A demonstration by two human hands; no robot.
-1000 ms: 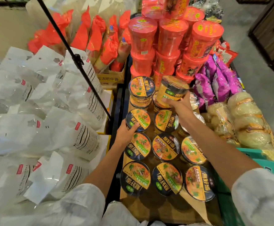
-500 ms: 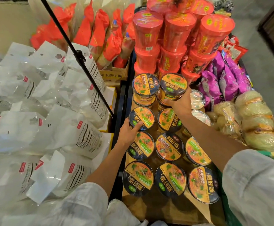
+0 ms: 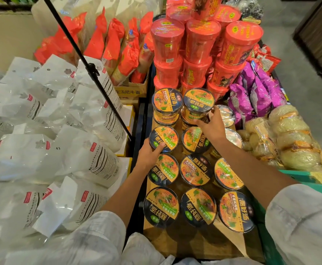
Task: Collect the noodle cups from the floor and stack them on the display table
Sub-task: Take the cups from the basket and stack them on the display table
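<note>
The noodle cup (image 3: 198,104) in the right hand (image 3: 211,126) now sits upright on a lower cup in the far row of the display table (image 3: 190,243); a second ago it was tilted in the air above that spot, so the second tier has gained a second cup beside the stacked one (image 3: 165,101) on its left. The right hand's fingers curl round the cup's right wall, so it looks placed but not let go. The left hand (image 3: 149,155) has stayed on the left-column cup (image 3: 163,138), thumb on the lid rim and fingers wrapped round its side, steadying it.

Nearer rows are one tier only, so stacking has room to go on toward the near edge, where bare wood shows. The far side is closed by the tall red cups (image 3: 202,41), touching or just beside the new stack. The table's left edge runs right under the left wrist, with white bags (image 3: 91,153) and a black pole (image 3: 99,83) close beyond; purple packets (image 3: 252,96) crowd the right
</note>
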